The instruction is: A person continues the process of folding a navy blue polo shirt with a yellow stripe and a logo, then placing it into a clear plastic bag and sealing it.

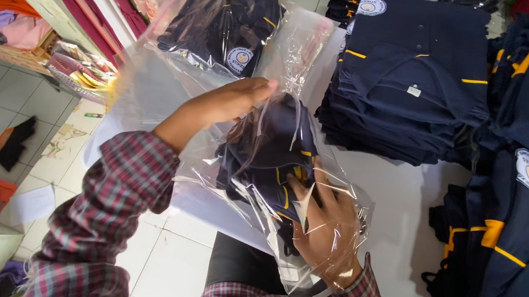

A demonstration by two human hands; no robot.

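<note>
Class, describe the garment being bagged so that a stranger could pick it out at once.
Start at the white table piled with navy garments. At its near edge, the left hand and right hand hold a clear plastic bag. The folded navy garment half inside it is the only one being handled.

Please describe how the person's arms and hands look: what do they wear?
Both arms wear long sleeves of a checked shirt in dark red, grey and white. The left hand and right hand are bare: no gloves, rings or watch visible.
</note>
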